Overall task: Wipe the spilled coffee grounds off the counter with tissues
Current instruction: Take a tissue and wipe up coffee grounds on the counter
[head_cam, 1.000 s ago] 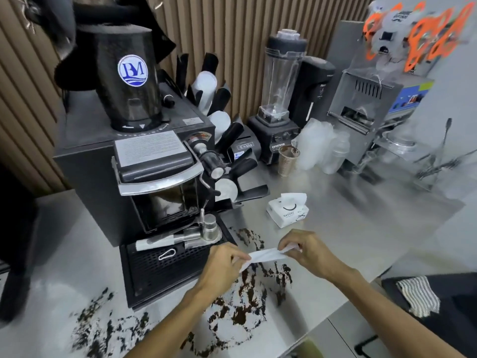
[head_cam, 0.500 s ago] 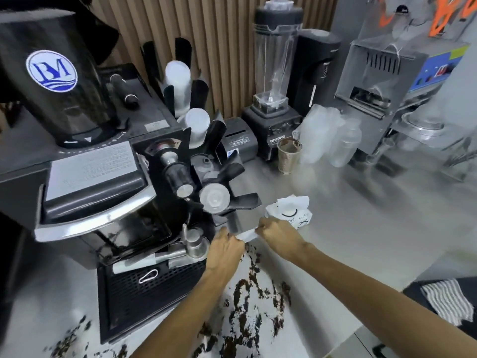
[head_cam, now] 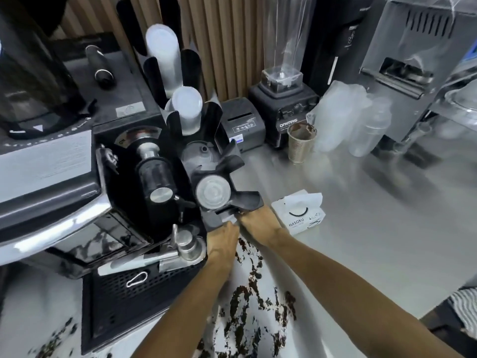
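Head view: both hands' fingers pinch a tissue (head_cam: 230, 220) beside the cup dispenser (head_cam: 227, 182), above coffee grounds (head_cam: 247, 301).

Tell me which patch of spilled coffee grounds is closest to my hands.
The large patch of coffee grounds right of the drip tray, running between your forearms up to the left hand and right hand. The smaller patch lies at bottom left, beyond the tray.

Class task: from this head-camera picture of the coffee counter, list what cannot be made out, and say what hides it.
- White tissue: only a scrap shows between the left hand and right hand.
- Dark coffee grounds spill: cut off by the bottom edge; partly behind the forearms.
- Clear plastic blender jar: top cut off, blurred.
- White tissue pack: small print unreadable.
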Demonstrator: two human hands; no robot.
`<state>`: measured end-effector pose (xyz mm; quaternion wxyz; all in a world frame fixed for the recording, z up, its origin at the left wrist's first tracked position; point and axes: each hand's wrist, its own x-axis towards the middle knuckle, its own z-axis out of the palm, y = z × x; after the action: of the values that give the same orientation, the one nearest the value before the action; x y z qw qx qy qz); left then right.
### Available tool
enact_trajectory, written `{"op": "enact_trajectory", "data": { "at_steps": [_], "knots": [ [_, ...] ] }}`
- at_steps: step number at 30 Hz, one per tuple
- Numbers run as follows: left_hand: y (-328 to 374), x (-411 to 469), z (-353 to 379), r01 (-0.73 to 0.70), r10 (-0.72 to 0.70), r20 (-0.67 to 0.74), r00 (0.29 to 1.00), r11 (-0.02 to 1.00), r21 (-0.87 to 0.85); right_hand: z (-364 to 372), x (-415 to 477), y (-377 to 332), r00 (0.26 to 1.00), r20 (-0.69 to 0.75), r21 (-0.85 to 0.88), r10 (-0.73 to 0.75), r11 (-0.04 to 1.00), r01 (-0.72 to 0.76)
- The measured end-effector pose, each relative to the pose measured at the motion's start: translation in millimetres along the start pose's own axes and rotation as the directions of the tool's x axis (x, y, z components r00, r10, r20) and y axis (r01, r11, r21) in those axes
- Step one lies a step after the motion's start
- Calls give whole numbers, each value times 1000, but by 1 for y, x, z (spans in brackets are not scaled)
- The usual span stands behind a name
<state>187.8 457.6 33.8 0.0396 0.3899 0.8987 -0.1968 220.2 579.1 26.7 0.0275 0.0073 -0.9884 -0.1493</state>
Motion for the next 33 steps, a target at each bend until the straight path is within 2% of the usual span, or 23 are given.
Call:
{"op": "enact_trajectory", "data": {
  "at_steps": [4,6,8,14,21,26,28,31,33],
  "knots": [
    [9,-5,-7,1,-32,136,990,975,224,6,0,-2,999,21,39,-29,999,28],
    [15,-7,-6,-34,-11,148,989,955,295,3,-7,-1,1000,-17,61,-21,998,22],
    [20,-12,-9,-60,27,126,992,960,272,2,-15,-1,997,-71,119,-9,993,18],
    [27,-40,-19,-85,33,202,979,963,255,26,-47,-5,998,-64,179,-5,984,17],
    [38,-75,-17,-164,118,198,973,959,232,33,-92,-8,995,-79,237,-54,969,71],
    [21,-66,-16,-95,76,101,992,975,200,16,-78,6,984,-179,259,-17,964,64],
    [17,-58,-21,-71,57,83,995,982,176,17,-63,1,989,-145,224,8,974,25],
    [18,-50,-23,-39,21,122,992,988,150,24,-53,-11,993,-52,306,107,948,-86],
    [22,-53,-21,-49,23,159,987,986,160,27,-59,-12,996,-40,316,81,947,-64]
  ]
}}
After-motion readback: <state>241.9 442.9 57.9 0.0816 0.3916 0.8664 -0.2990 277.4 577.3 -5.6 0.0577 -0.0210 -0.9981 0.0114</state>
